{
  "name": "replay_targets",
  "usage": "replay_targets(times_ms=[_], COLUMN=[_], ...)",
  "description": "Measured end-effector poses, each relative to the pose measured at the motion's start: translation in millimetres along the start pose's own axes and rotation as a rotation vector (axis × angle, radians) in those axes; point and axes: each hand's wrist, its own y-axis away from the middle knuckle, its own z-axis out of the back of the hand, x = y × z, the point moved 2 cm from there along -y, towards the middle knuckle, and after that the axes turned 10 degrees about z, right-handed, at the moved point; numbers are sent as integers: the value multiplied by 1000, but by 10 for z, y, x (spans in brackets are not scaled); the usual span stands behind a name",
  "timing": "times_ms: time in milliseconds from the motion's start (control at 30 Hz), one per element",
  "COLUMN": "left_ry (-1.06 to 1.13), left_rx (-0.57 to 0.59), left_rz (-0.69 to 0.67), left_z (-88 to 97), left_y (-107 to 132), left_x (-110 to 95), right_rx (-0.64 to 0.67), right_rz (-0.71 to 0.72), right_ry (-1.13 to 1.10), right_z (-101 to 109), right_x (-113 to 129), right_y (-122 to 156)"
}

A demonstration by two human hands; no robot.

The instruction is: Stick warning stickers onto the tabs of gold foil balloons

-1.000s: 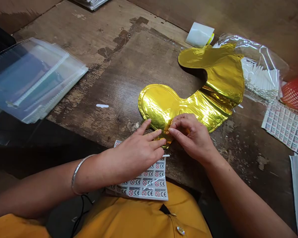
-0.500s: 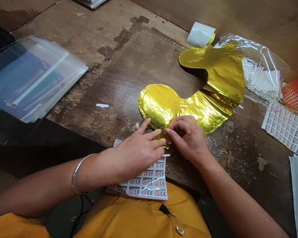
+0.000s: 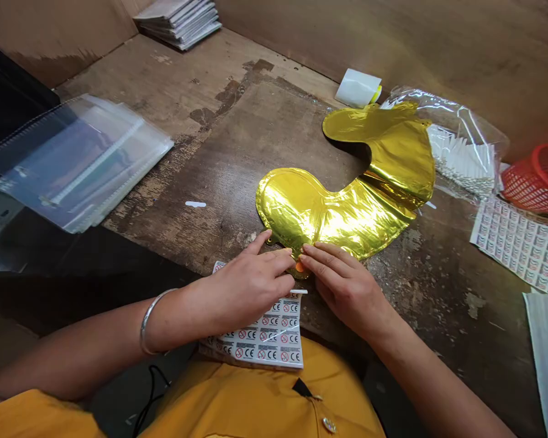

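Head view: you have the gold foil piece lying curved on the worktop, its narrow near end under your fingers. Your left hand is laid flat with its fingers spread, gripping nothing that shows. Your right hand rests straight, closely set fingers on the foil; its thumb is hidden, so whether it pinches anything cannot be told. Judging progress, the foil is laid out and a small orange spot shows between your fingertips; with both hands there, work at that end looks unfinished, and what remains is unclear. That end lies near the worktop's front edge, where a label sheet reaches down toward your lap. Leftward, room stretches past a white tab to the plastic sleeves; rightward, a clear bag and red basket limit movement.
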Motion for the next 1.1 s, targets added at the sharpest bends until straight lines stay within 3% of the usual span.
replay_targets(times_ms=[200,367,467,600,733,833,967,1100], left_ry=[-33,-65,-63,-55,-78,-114,-117,-150], left_rx=[-27,-130,-132,-105,-87,-92,-66,44], left_rz=[23,56,57,62,56,6,-135,-122], left_z=[101,181,173,192,258,259,148,24], left_y=[-5,-12,-25,-63,-92,-121,-200,-272], left_x=[-33,-46,-46,-58,-104,-162,-210,-161], right_rx=[-128,-221,-196,-98,-78,-113,-189,-229], right_rz=[-66,-444,-614,-720,-759,-736,-745,-753], right_ry=[-63,-310,-493,-714,-843,-814,-721,-719], right_z=[-72,55,99,145,184,185,150,122], right_x=[-59,-235,-363,-460,-494,-498,-482,-490], right_y=[-29,-133,-171,-233,-281,-308,-335,-337])
